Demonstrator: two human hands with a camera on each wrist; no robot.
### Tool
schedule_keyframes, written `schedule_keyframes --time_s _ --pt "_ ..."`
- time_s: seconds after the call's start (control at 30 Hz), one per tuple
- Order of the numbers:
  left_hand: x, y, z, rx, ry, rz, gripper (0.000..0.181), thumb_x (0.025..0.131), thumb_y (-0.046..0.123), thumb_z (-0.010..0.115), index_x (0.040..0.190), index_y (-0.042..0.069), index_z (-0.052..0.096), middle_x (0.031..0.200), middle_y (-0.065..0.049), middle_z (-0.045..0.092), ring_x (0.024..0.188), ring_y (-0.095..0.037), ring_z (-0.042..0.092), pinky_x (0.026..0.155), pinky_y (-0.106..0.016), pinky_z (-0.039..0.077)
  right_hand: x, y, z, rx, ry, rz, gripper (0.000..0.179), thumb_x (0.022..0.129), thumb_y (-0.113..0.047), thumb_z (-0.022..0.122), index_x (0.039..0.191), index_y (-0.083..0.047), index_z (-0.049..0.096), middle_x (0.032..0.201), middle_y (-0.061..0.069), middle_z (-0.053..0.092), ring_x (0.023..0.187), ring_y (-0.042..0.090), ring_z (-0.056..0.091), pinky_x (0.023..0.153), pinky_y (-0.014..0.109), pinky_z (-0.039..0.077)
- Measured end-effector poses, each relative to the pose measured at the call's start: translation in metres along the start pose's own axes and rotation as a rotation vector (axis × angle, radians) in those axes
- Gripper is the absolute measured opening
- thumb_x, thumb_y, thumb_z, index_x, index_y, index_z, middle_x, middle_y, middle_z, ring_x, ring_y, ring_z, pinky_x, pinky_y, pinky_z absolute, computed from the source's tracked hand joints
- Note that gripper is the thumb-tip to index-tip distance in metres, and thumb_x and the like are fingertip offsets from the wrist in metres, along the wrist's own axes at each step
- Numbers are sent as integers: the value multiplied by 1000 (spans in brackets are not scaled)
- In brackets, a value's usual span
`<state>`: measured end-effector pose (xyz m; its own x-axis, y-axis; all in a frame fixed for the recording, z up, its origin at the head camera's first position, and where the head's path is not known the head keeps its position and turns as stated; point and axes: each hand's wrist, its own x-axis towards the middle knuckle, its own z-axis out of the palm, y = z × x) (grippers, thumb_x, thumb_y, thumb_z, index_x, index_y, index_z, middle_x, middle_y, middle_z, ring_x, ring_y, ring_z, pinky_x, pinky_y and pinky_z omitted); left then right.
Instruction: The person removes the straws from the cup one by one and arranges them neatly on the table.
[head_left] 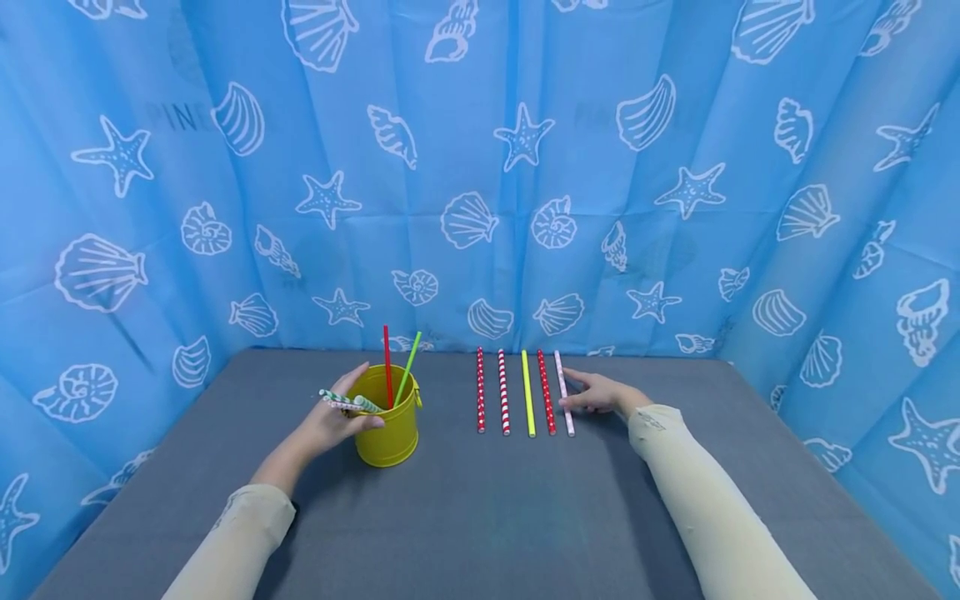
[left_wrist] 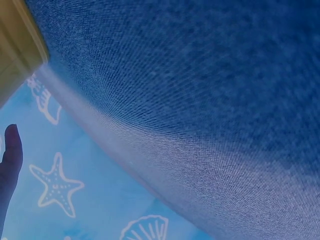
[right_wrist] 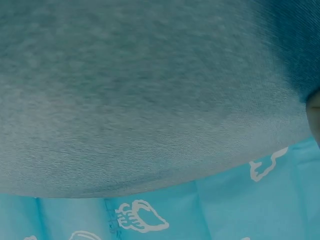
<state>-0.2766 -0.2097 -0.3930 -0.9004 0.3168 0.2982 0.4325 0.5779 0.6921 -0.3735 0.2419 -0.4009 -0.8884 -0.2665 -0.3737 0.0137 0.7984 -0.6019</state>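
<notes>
A yellow bucket (head_left: 388, 437) stands upright on the table. My left hand (head_left: 330, 427) is curved around its left side, with the thumb at the front rim and the fingers behind. A red straw (head_left: 387, 367), a green straw (head_left: 408, 367) and several patterned straws (head_left: 348, 402) lean in the bucket. To its right lie a red dotted straw (head_left: 481, 390), a red-and-white striped straw (head_left: 503, 392), a yellow straw (head_left: 528, 393), another red dotted straw (head_left: 546, 392) and a pale pink straw (head_left: 567, 421). My right hand (head_left: 596, 393) touches the pink one with thumb and forefinger spread apart.
A grey cloth covers the table (head_left: 487, 517). Behind and at the sides hangs a blue curtain (head_left: 465, 167) with white shells and starfish, meeting the table's far edge close behind the row of straws.
</notes>
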Motion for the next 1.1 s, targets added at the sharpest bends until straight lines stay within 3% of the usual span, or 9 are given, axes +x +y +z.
schedule_keyframes --time_s 0.13,0.3,0.47,0.7,0.9,1.1 --pt "0 0 0 -12 -4 3 91 82 23 77 147 -9 23 146 -35 29 129 -50 35 103 -61 35 -5 3 1 7 14 -69 82 95 -31 64 155 -5 15 112 24 54 78 20 54 69 33 46" --pt "0 0 -2 -11 -10 5 90 82 20 78 147 -10 23 146 -34 29 129 -50 35 103 -61 35 -14 2 1 -16 4 -141 80 96 -28 62 155 -3 13 89 11 56 77 21 53 65 34 45" --pt "1 0 -2 -7 -16 1 92 82 21 78 147 -10 22 147 -35 28 130 -50 34 104 -61 33 -35 -13 -4 -54 0 -241 80 97 -30 60 154 -1 12 99 14 56 88 26 55 76 42 48" --pt "0 0 -3 -11 -18 -1 92 80 16 79 147 -10 23 147 -34 28 130 -50 34 104 -61 33 -59 -44 -1 -8 110 -396 72 98 -30 59 151 3 24 115 20 54 102 31 54 85 46 49" --pt "1 -1 -3 20 -13 26 91 80 15 80 146 -11 23 146 -35 29 130 -50 34 104 -61 33 -72 -77 11 13 150 -497 61 98 -23 59 147 3 33 120 20 55 105 33 54 83 43 50" --pt "1 -2 -1 14 -2 54 92 79 17 81 146 -11 24 145 -36 30 128 -51 35 103 -63 33 -80 -103 28 88 199 -650 55 98 -18 59 145 2 39 125 19 55 113 36 53 92 49 48"
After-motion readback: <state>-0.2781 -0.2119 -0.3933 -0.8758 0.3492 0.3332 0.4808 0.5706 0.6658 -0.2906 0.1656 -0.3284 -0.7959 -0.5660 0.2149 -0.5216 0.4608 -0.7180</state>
